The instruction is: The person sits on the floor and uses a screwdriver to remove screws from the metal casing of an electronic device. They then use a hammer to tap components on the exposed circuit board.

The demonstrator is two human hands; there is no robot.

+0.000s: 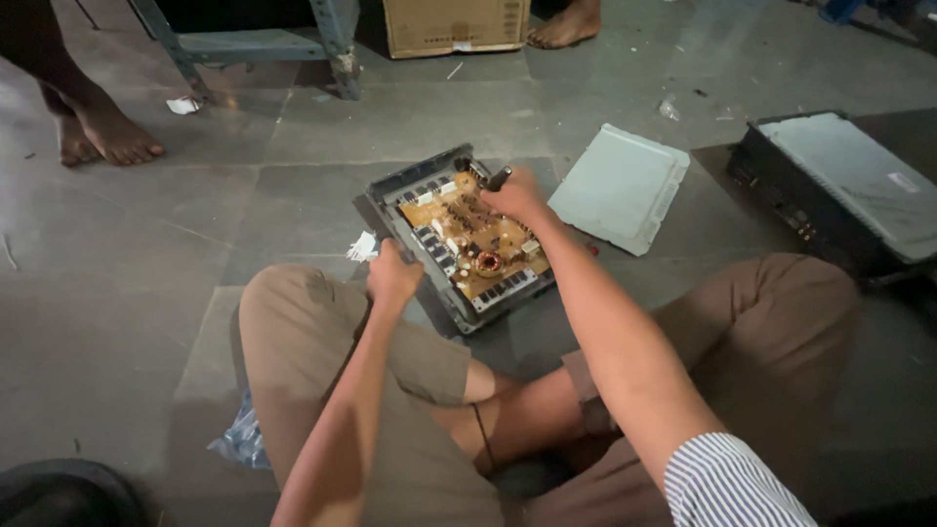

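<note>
Opened amplifier chassis (451, 234) on the grey tiled floor (195, 244), just ahead of crossed legs in tan trousers, lid off, orange-brown circuit board (475, 237) exposed with a copper-wound coil (488, 263) near its closer end. Right hand (515, 195) over the far corner of the chassis, fingers clamped on a dark-handled tool (498, 179), likely a screwdriver, tip hidden behind the hand. Left hand (392, 276) at the near left edge of the chassis, fingers curled together in a loose fist, touching or just beside the rim; whether anything sits inside the fist, cannot tell. Crumpled white scrap (362, 247) just beside that hand. Pale grey cover plate (619, 186) flat on the floor to the right of the chassis, near but apart. Second, closed black unit (837, 190) further right. Cardboard box (456, 25) and blue-grey metal frame (262, 44) at the far edge, bare feet of other people (107, 132) near them
</note>
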